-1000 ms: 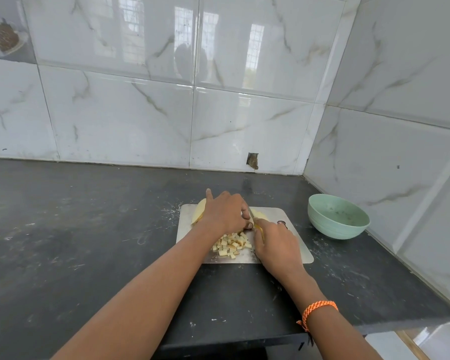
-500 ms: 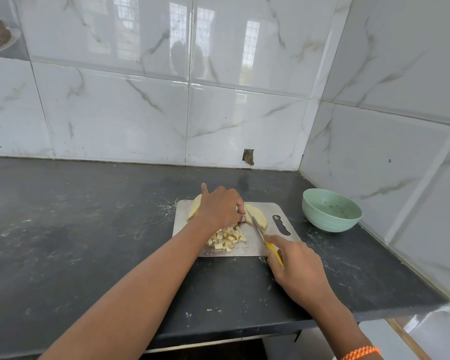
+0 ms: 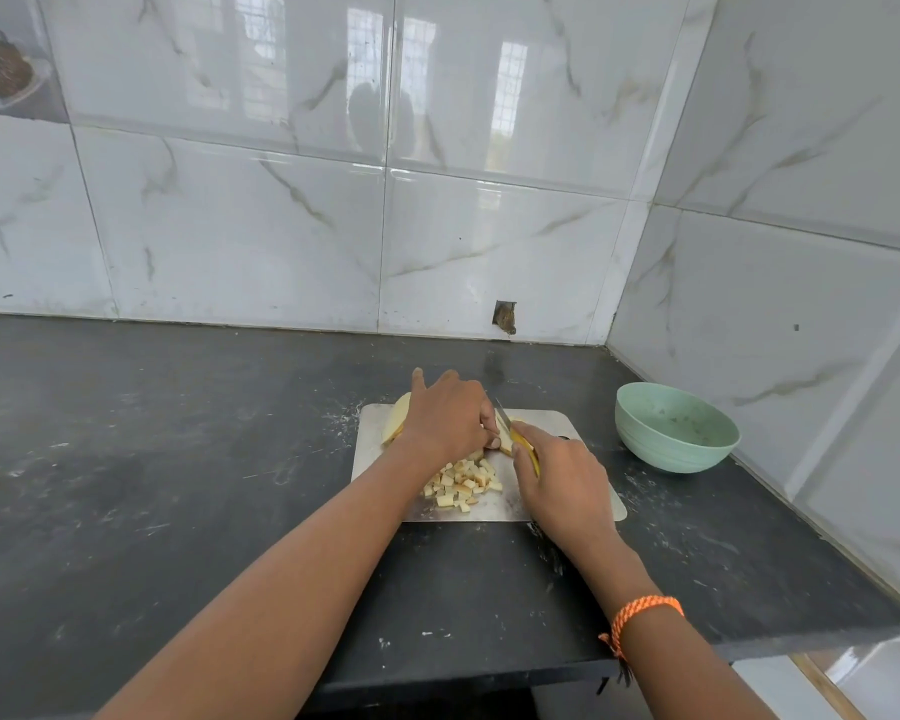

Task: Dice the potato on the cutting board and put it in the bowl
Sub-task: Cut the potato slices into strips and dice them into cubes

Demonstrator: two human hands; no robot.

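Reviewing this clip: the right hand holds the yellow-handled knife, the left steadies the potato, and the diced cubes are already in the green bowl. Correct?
Not quite. The head view shows the diced cubes piled on the cutting board, not in the green bowl. The rest stands.

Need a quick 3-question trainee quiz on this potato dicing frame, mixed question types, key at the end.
1. True or false: the diced potato cubes are already in the green bowl.
2. Which hand grips the yellow-handled knife? A) left hand B) right hand C) neither
3. Fill in: the left hand holds down the uncut potato on the ____.

Key:
1. False. The cubes lie in a heap on the cutting board; the bowl stands on the counter to the right of it.
2. B. The right hand holds it, blade tip close to the left fingers.
3. Cutting board.
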